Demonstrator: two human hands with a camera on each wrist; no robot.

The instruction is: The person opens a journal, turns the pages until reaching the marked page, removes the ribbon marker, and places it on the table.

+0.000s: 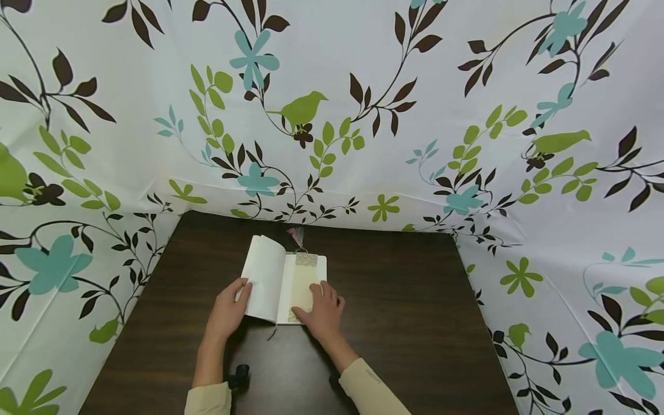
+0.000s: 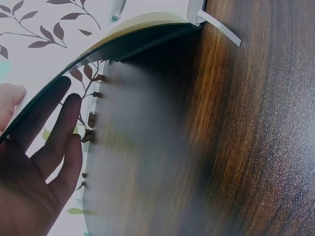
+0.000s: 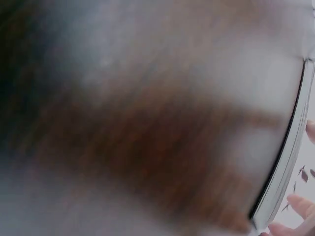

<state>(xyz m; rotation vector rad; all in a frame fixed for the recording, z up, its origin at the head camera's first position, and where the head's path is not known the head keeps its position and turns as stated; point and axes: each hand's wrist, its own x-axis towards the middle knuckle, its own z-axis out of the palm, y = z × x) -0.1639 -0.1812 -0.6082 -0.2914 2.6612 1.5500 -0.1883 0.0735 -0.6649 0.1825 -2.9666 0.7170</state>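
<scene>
An open notebook (image 1: 264,279) with white pages lies on the dark table, its left side lifted and curved. My left hand (image 1: 228,308) grips the raised left edge, thumb on the page and fingers behind the dark cover (image 2: 147,42). Along the right page lies a pale yellow bookmark (image 1: 303,279) with patterned ends and a pinkish tassel (image 1: 297,236) past the top edge. My right hand (image 1: 324,314) rests on the bookmark and page, thumb and fingers spread. In the right wrist view only its fingertips (image 3: 300,206) show, at the notebook's page edges.
The dark wooden table (image 1: 415,323) extends on both sides of the notebook. A thin ribbon (image 2: 221,28) hangs from the notebook's lower edge. White fabric (image 1: 332,75) printed with leaves, birds and flowers surrounds the table. A black wrist device (image 1: 238,377) is by the left wrist.
</scene>
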